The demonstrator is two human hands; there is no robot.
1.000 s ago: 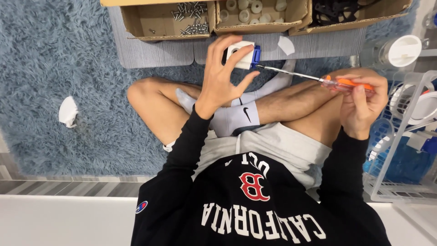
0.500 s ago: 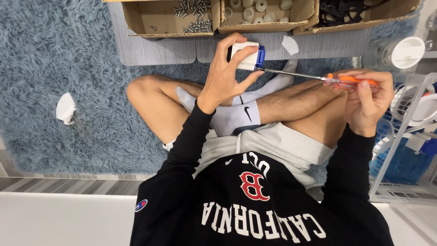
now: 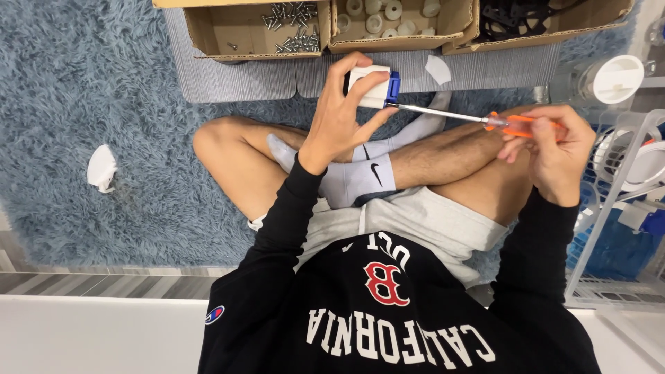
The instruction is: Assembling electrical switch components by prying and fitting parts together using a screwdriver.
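Since the earlier frame both hands have shifted only slightly, the screwdriver shaft tilting a little lower toward the handle. At far left a crumpled white scrap (image 3: 102, 167) lies on the blue rug (image 3: 83, 83). Above the crossed legs, the left hand (image 3: 339, 121) is wrapped around a small white and blue block (image 3: 373, 86), holding it up just in front of the box of screws (image 3: 244, 29). The screwdriver (image 3: 478, 119) tip meets the block's blue end. The right hand (image 3: 554, 149) pinches the orange handle, near a white wire rack (image 3: 609, 208).
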